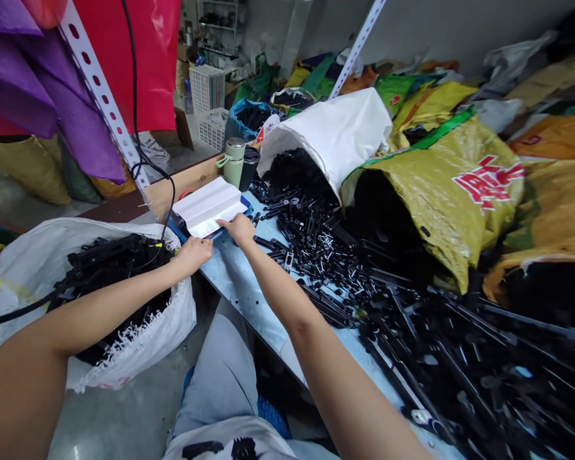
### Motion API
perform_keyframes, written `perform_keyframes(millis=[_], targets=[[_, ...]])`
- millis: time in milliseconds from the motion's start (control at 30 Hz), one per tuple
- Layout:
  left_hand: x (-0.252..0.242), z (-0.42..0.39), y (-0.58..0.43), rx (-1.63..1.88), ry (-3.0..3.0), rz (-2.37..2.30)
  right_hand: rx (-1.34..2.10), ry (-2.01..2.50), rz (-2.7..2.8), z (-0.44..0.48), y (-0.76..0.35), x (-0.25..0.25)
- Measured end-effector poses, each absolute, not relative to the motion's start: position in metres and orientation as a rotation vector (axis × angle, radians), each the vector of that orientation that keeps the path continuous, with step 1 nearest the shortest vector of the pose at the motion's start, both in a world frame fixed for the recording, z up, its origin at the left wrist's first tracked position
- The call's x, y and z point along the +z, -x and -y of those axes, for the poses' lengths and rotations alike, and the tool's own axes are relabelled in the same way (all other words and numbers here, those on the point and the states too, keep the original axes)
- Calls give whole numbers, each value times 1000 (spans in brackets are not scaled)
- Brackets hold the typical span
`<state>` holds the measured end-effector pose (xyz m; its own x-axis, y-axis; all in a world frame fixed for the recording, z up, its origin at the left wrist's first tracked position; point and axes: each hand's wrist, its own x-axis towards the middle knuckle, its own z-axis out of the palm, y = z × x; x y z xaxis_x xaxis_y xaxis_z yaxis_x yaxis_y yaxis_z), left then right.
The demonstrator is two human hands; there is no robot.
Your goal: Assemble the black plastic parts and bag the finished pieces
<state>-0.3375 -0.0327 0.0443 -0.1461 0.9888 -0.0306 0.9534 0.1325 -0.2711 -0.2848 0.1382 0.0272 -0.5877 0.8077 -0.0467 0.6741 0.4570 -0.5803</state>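
My left hand [193, 252] rests closed at the near edge of a white folded sheet [209, 206] that lies on a blue base at the table's left end. My right hand [240, 228] touches the sheet's right corner with its fingers curled down on it. I cannot see what, if anything, is inside either hand. A heap of black plastic parts [345, 268] covers the table [234, 281] to the right of both hands.
A white sack [138, 332] full of black parts stands at my left. A white bag [335, 131] and a yellow bag [441, 185] spill parts on the table. A green flask [234, 160], a black cup and a slotted metal post [103, 96] stand behind the sheet.
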Motion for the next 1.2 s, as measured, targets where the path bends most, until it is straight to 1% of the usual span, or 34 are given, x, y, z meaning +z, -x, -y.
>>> perform_keyframes(millis=[100,200,300,367,567,667,767,900,1067,1200], targets=[[55,38,345,373,1942,2239,739,1293,2511,-127,291,34],[66,36,336,317,2020,2095,775,1203,2491,-119,273,39],[73,14,313,157,2159,1946,711,1031,2463,-117,225,39],[72,-16,294,83,2217,1969,615,979,2481,-118,177,34],[44,-122,231,-15,2222,2333,179,1113,2549,-116,11,9],[24,-151,199,-127,2306,2326,97,1164,2638,-113,-44,-6],[5,-167,176,-225,2369,2217,74,1183,2727,-118,-67,-20],[-15,-182,160,-206,2408,2197,-4,1275,2705,-143,-77,-30],[-33,-182,157,-232,2317,2135,4,1032,2847,-174,-99,-26],[-36,-170,163,-243,2310,2103,-14,922,2887,-182,-124,-25]])
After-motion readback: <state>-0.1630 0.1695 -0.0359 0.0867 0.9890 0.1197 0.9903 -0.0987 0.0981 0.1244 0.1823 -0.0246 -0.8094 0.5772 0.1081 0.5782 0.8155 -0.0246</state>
